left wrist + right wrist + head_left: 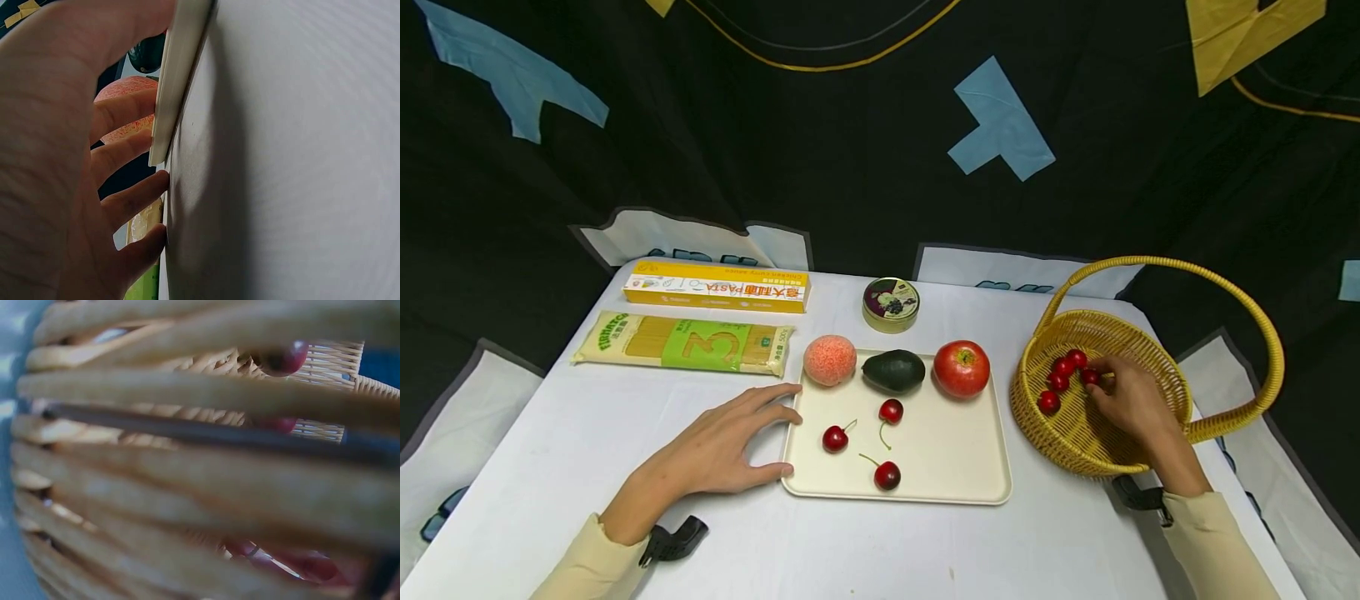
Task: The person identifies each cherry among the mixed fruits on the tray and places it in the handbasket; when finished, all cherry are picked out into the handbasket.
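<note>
My right hand (1131, 400) reaches into the yellow wicker basket (1052, 442), thumb and fingertips pinching a red cherry (1090, 377). Several more cherries (1048, 402) lie beside it on the basket floor. In the right wrist view, blurred basket weave (156, 487) covers most of the hand. My left hand (718, 446) is spread at the left side of a cream tray (947, 467), fingertips and thumb at its rim. On the tray are a peach-like fruit (830, 360), an avocado (893, 371), a red apple (962, 369) and three stemmed cherries (887, 475).
A yellow pasta box (715, 286) and a bag of noodles (681, 342) lie at the back left. Behind the tray stands a round tin (891, 305). The basket's tall handle (1262, 333) arches over its right side. Dark cloth (775, 150) hangs behind the white table.
</note>
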A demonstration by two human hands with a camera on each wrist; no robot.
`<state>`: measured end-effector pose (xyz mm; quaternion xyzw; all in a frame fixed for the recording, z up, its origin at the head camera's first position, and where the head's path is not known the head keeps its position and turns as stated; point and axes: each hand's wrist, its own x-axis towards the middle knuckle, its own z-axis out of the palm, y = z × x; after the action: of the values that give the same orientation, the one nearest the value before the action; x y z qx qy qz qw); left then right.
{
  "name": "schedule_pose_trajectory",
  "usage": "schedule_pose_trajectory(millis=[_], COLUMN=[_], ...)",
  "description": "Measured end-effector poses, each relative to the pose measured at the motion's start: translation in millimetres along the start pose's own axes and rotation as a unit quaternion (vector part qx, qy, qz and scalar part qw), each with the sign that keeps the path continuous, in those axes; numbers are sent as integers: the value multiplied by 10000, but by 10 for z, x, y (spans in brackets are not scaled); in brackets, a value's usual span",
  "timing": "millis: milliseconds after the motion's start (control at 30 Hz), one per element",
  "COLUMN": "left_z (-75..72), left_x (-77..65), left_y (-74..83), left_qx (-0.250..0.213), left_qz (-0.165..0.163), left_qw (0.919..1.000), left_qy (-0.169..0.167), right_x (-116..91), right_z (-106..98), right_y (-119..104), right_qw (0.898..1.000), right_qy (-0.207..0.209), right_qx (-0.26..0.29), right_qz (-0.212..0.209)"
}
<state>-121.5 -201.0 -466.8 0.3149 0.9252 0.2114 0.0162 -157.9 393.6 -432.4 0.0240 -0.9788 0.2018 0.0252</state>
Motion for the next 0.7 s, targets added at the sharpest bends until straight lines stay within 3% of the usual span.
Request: schedule_pose_trajectory(millis=[200, 400, 700], left_z=[0, 0, -3], left_x=[3, -2, -6], left_y=[-1, 1, -1], left_qx=[-15, -18, -14], left_qz=[18, 61, 83], left_qw=[10000, 10000, 9999], left_qy=[24, 60, 65], right_x=[-27, -97, -210], right_z=[-29, -47, -15], right_y=[-31, -135, -566], right_qw=[9999, 9970, 9862], right_qy=[109, 656, 1172], right_qx=[20, 77, 252], right_qz=[-9, -393, -1145])
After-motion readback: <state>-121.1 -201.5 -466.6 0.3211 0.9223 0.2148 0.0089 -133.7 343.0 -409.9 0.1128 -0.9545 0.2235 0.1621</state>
